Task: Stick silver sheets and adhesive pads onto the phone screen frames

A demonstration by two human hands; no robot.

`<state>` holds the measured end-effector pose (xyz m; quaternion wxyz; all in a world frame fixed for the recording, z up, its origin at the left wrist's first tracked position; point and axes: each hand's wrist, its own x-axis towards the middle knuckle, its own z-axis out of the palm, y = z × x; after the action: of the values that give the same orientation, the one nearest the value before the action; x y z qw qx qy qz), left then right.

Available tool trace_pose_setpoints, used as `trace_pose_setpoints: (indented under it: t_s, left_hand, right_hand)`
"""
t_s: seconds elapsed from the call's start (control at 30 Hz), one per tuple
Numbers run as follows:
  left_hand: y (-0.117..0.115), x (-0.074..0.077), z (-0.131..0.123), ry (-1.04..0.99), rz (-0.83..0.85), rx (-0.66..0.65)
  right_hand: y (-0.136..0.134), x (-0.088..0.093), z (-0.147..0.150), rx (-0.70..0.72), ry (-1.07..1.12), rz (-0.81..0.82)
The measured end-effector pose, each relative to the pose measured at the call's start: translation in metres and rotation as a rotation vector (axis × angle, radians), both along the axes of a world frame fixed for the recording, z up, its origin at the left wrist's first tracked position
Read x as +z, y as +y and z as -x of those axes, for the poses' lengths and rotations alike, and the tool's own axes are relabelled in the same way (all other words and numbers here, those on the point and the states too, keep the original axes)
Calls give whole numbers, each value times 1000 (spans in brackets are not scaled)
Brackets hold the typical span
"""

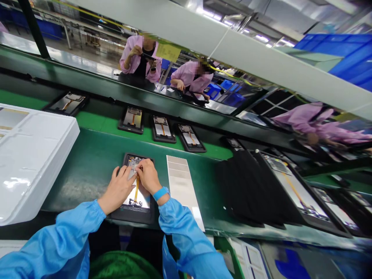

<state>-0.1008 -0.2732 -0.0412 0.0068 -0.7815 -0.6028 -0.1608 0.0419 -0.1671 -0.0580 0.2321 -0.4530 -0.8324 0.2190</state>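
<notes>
Right hand (148, 176) bunched, fingertips (138, 164) pinched together on a small silvery film piece (132, 166) at the upper end of an open-backed tablet (138, 197). Left hand (117, 190) close beside it, fingers curled in toward the same spot; gripping or only steadying, cannot tell. Tablet lies in a black carrier (132, 217) directly under both hands, on a green conveyor belt (87, 174). Orange flex cable (136, 190) runs down from the grip. Pale sheet (180, 182) just right of the hands; white plastic tray (31, 162) well left; more carriers (132, 121) in a row beyond.
</notes>
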Motion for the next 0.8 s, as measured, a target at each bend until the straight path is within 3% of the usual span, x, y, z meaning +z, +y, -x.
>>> trace_pose_setpoints:
  t_s: [0.17,0.33,0.47,0.53,0.6,0.67,0.7,0.73,0.8]
  left_hand:
    - [2,2,0,28,21,-66]
    - [4,1,-4,60,47,38]
    - [8,3,-12,178,60,36]
    - [7,10,0,201,10,-42]
    - [-5,27,28,177,-45,-99]
    - [-30,53,72,119,-66,114]
    - [-47,67,100,94,-63,339]
    - [-65,82,131,69,-41,668]
    - [-102,108,196,66,-48,962]
  right_hand:
    - [8,2,0,-76,-42,-22]
    - [12,0,-4,-21,3,-34]
    - [12,-9,-13,80,55,-107]
    - [10,-9,-18,163,36,-136]
    - [0,-4,-26,188,25,-172]
    - [-17,7,-36,179,39,-203]
    - [-27,13,-42,172,55,-212]
    - [-38,19,-48,167,72,-214]
    - [-60,31,-58,159,103,-200]
